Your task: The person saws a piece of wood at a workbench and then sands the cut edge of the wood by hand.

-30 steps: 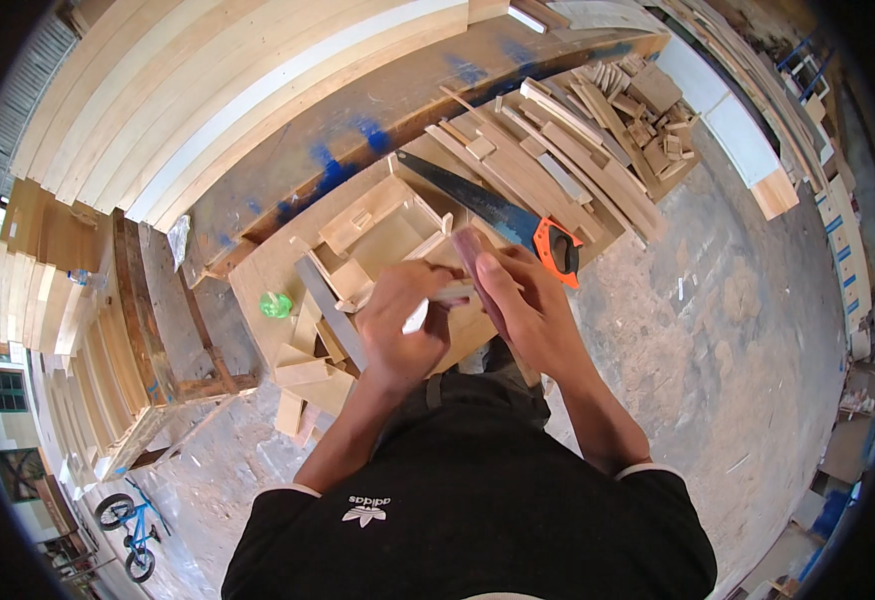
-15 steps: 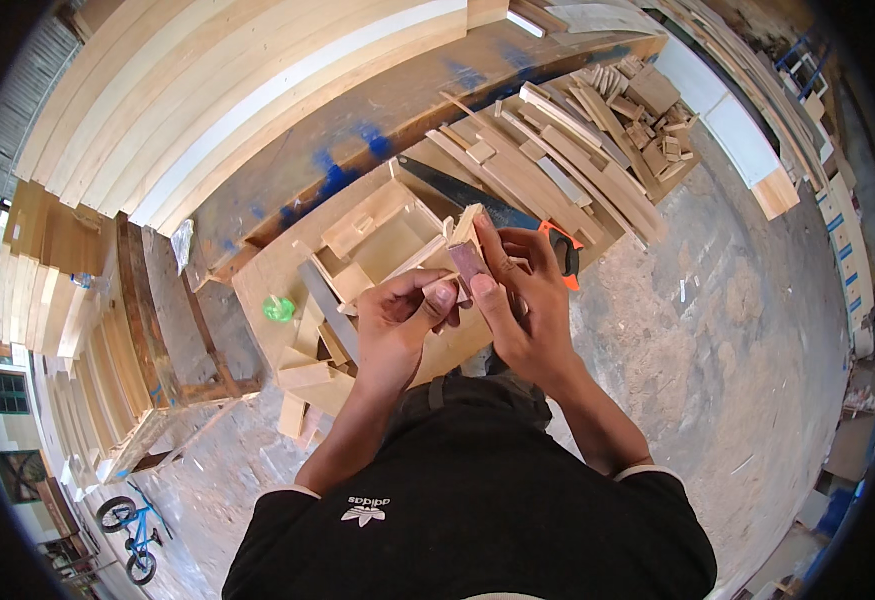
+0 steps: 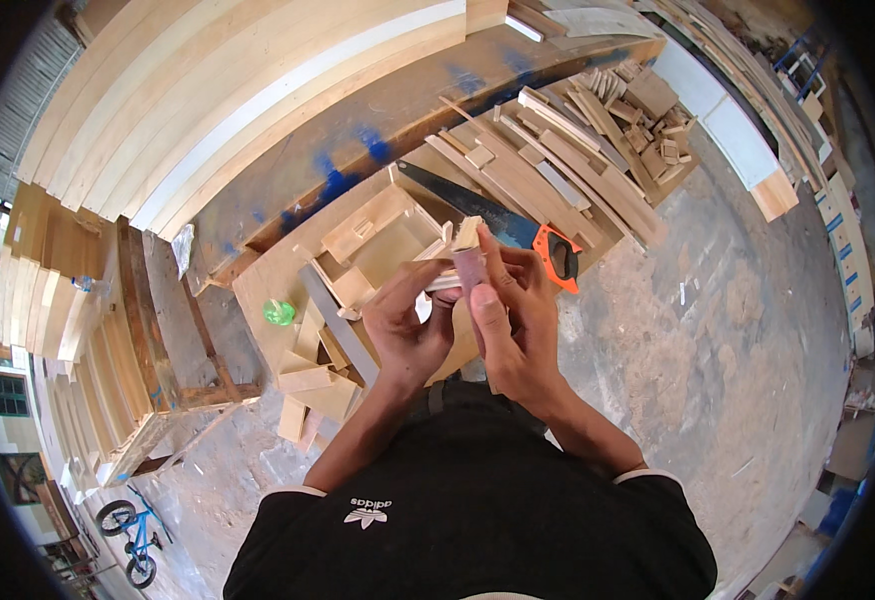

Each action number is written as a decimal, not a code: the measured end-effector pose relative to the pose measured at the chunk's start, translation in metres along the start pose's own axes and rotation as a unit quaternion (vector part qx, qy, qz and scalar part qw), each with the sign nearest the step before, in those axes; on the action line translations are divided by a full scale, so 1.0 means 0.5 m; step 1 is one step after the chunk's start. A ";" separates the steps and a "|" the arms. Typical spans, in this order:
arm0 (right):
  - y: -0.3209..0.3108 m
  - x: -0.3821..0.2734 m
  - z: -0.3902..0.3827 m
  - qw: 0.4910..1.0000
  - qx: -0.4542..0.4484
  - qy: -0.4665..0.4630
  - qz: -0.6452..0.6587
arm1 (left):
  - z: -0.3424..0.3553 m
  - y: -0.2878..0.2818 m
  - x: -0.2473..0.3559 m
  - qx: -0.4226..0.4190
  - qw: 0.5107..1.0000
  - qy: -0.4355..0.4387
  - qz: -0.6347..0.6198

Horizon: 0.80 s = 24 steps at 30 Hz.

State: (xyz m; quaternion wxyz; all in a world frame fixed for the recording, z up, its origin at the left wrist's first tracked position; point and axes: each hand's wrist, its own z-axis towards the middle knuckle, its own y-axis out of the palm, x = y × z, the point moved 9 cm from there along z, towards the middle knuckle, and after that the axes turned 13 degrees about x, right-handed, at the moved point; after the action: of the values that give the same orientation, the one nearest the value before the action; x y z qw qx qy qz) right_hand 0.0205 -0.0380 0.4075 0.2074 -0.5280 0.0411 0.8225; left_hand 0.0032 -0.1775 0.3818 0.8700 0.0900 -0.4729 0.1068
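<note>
My right hand (image 3: pixel 520 335) is closed round a sanding block (image 3: pixel 471 268), a wooden block wrapped in brownish-purple sandpaper with its bare end upward. Pinched between thumb and fingers of my left hand (image 3: pixel 405 325) is a small pale wood strip (image 3: pixel 445 282), which meets the block's left side. Part of the strip is hidden by my fingers. Behind my hands, an open wooden box (image 3: pixel 390 222) with small wood pieces in it rests on a board. Beyond the right hand lies a handsaw (image 3: pixel 560 258) with an orange and black handle.
A green round object (image 3: pixel 279 312) sits left of the box, near a grey strip (image 3: pixel 338 322) and wood offcuts (image 3: pixel 305 379). Cut boards (image 3: pixel 548 165) and a scrap pile (image 3: pixel 658 125) lie at far right. Stacked planks (image 3: pixel 108 370) stand left, near a blue bicycle (image 3: pixel 140 535).
The sanding block has turned more upright and shifted slightly nearer. My left hand has moved right, bringing the wood strip against the block. More of the saw handle shows.
</note>
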 end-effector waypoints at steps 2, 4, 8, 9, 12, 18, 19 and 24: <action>-0.002 0.039 0.008 0.996 0.006 0.071 0.052 | -0.003 0.011 0.021 -0.020 0.999 0.032 0.019; 0.001 0.043 0.004 0.996 0.005 0.082 0.043 | 0.012 0.013 0.032 -0.019 0.996 0.081 0.042; 0.010 0.069 0.003 0.985 -0.011 0.155 0.071 | 0.013 0.013 0.048 -0.048 0.986 0.128 0.096; 0.015 0.089 0.011 0.972 -0.023 0.213 0.098 | 0.009 0.019 0.051 -0.056 0.984 0.137 0.103; 0.012 0.046 -0.017 0.988 0.036 0.128 0.082 | 0.033 0.007 0.062 -0.045 0.984 0.139 0.105; 0.003 0.022 -0.011 0.992 0.063 0.090 0.065 | 0.041 0.008 0.047 -0.048 0.988 0.131 0.065; 0.002 0.041 -0.008 0.986 0.047 0.140 0.076 | 0.030 0.013 0.046 -0.060 0.987 0.132 0.070; 0.002 0.048 -0.017 0.992 0.025 0.116 0.042 | 0.040 0.015 0.028 -0.061 0.990 0.074 0.106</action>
State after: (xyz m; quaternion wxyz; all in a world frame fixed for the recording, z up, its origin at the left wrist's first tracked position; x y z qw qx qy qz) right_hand 0.0187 -0.0343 0.3823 0.1797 -0.6122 0.1073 0.7625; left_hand -0.0073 -0.1739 0.4046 0.8903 -0.0220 -0.4197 0.1753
